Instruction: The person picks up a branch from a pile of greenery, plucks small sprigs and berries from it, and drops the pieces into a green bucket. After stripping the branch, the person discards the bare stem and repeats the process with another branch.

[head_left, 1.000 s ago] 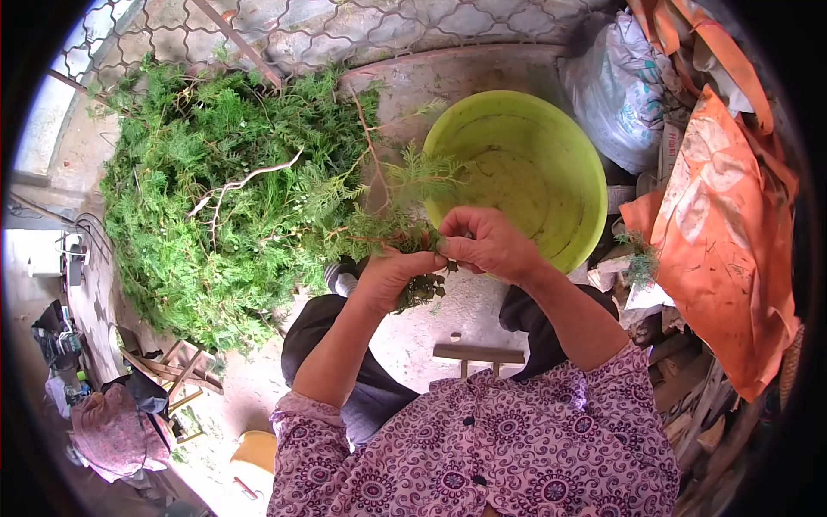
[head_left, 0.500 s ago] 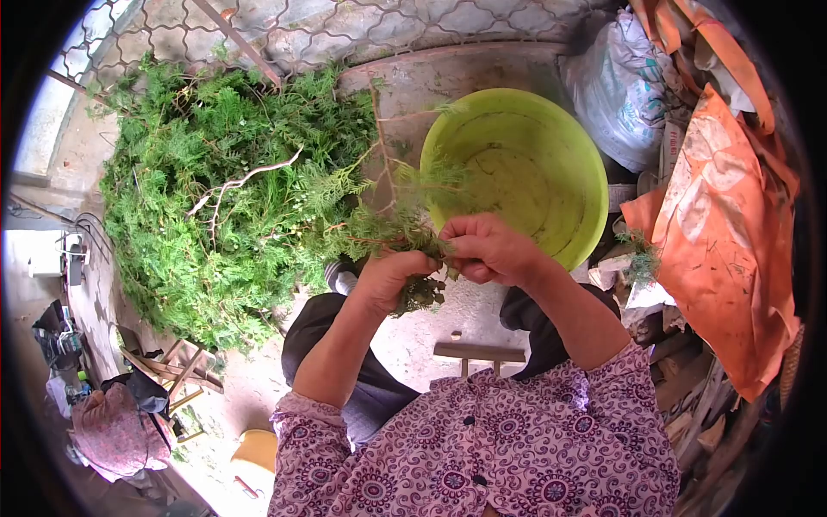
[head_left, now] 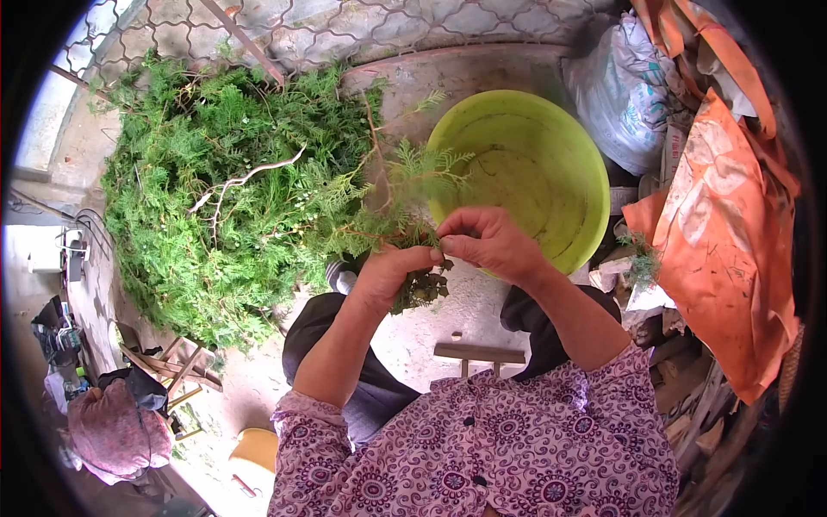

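Observation:
My left hand (head_left: pixel 388 274) is closed around an evergreen branch (head_left: pixel 382 159) whose leafy, forked end reaches up beside the basin. Below the thumb hangs a cluster of small dark seed cones (head_left: pixel 422 289). My right hand (head_left: pixel 491 246) has thumb and forefinger pinched together against the cluster's top, touching the left thumb; what is between those fingertips is too small to make out. Just beyond my right hand stands a large yellow-green plastic basin (head_left: pixel 594 189) with dark specks on its bottom. A big heap of cut evergreen branches (head_left: pixel 233 207) lies to the left.
A white sack (head_left: pixel 620 95) and a draped orange sheet (head_left: pixel 715 250) stand at the right, with firewood (head_left: pixel 689 379) below. A wire mesh fence (head_left: pixel 388 26) runs behind. At lower left are a yellow bucket (head_left: pixel 256 448) and a cloth-covered object (head_left: pixel 116 426).
My right hand's fingers have shifted slightly left, closer to the left thumb and the cones. The branch has tilted a little, its leafy tips now sharper against the basin.

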`<state>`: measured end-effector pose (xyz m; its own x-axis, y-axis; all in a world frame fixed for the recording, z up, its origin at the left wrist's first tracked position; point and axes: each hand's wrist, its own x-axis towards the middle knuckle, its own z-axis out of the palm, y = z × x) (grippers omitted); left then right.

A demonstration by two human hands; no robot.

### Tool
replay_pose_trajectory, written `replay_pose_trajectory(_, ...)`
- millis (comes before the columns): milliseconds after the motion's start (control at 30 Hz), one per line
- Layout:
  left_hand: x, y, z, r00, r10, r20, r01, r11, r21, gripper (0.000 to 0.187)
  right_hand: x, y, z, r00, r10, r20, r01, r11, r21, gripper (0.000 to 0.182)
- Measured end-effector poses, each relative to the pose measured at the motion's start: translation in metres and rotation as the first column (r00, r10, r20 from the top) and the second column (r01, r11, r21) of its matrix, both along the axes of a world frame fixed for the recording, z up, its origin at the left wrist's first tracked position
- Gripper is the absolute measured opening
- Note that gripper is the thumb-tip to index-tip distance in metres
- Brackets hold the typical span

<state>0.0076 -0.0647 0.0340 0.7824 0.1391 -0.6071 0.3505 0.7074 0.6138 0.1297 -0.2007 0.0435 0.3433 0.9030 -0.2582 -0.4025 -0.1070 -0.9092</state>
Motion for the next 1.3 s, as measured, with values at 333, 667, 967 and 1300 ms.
replay_pose_trajectory(333,0.003,0.000,-0.020,0.998,0.036,0.059,-0.035,0.999,-0.018,0.012,-0.013,0.002,-0.001,0.731,-0.135,0.669,0.122,0.990,0.067,0.008)
replay_pose_trajectory(667,0.002,-0.006,-0.002,1.000,0.021,-0.017,-0.019,0.994,0.109,0.014,0.012,0.000,-0.020,0.896,-0.129,-0.425,0.105,0.991,-0.080,0.011)
replay_pose_trajectory(967,0.005,0.007,-0.010,0.978,0.206,0.036,-0.198,0.968,-0.157,0.018,0.000,0.003,-0.006,0.978,-0.081,-0.190,0.080,0.997,-0.013,0.022)
replay_pose_trajectory(1300,0.004,0.002,-0.011,0.980,0.201,0.018,-0.194,0.964,-0.185,0.011,-0.010,0.004,-0.003,0.932,-0.033,0.360,0.042,0.999,-0.016,0.013)
